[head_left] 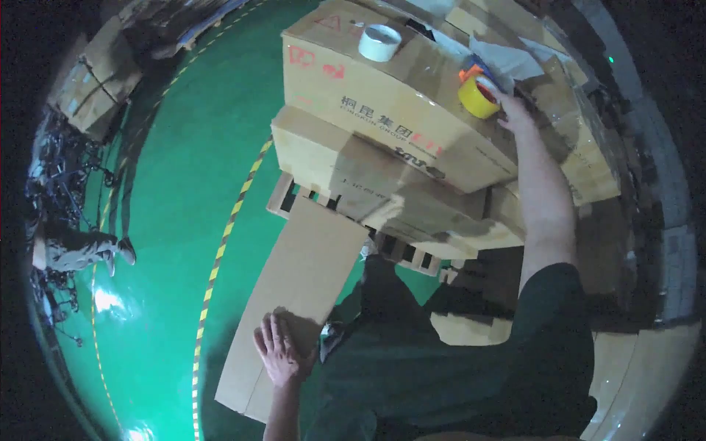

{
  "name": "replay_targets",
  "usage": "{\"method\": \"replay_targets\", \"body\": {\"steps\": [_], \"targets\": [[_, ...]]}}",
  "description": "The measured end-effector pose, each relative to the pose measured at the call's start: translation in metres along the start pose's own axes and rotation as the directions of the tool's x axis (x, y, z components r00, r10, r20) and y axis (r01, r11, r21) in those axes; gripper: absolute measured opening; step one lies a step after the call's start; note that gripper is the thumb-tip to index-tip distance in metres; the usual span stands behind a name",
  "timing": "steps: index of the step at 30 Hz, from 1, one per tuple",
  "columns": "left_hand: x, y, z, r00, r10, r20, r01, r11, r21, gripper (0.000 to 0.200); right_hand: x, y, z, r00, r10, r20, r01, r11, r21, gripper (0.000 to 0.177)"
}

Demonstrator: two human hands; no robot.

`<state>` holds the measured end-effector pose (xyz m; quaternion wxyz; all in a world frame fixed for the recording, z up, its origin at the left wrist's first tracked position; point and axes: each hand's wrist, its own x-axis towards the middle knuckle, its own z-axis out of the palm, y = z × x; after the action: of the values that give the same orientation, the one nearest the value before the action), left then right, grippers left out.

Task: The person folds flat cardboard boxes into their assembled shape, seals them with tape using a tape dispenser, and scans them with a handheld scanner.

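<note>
My left hand [281,354] lies flat on a long plain cardboard box [301,257], fingers stretched out and a little apart. That box stands in front of my legs, its far end near the pallet. My right hand [513,112] reaches far forward to a tape dispenser [479,97] with a yellow roll and orange and blue parts. Its fingers close on the right side of the roll, and the fingertips are partly hidden. The dispenser is at the top of a large printed carton [397,103]. A white tape roll [379,42] sits further left on the same carton.
More cartons [353,176] are stacked below on a wooden pallet [279,195]. Yellow-black floor tape [226,239] crosses the green floor [158,220]. At the far left are another person's legs [81,250] and a wrapped carton [95,81]. Flat cardboard [640,367] lies at right.
</note>
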<state>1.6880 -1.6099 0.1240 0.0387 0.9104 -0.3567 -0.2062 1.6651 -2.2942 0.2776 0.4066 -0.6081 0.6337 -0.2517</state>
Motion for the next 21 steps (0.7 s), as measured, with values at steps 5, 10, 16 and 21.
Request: {"method": "replay_targets", "body": {"steps": [5, 10, 16, 21], "targets": [[0.011, 0.003, -0.002, 0.985, 0.087, -0.146, -0.089, 0.996, -0.007, 0.091, 0.011, 0.002, -0.003, 0.944, -0.225, 0.243, 0.234, 0.972, -0.006, 0.058], [-0.003, -0.015, -0.001, 0.984, 0.102, -0.148, -0.105, 0.994, -0.013, 0.085, -0.049, 0.009, 0.026, 0.513, -0.559, 0.651, 0.392, 0.827, 0.402, 0.045], [-0.002, -0.017, 0.002, 0.981, 0.119, -0.153, -0.132, 0.988, -0.079, 0.090, -0.270, 0.073, 0.088, 0.619, -0.388, 0.683, -0.034, 0.855, 0.517, 0.055], [-0.001, -0.019, 0.008, 0.959, 0.154, -0.239, -0.168, 0.985, -0.037, 0.089, -0.431, 0.165, 0.153, 0.501, -0.619, 0.604, 0.652, 0.729, 0.206, 0.058]]}}
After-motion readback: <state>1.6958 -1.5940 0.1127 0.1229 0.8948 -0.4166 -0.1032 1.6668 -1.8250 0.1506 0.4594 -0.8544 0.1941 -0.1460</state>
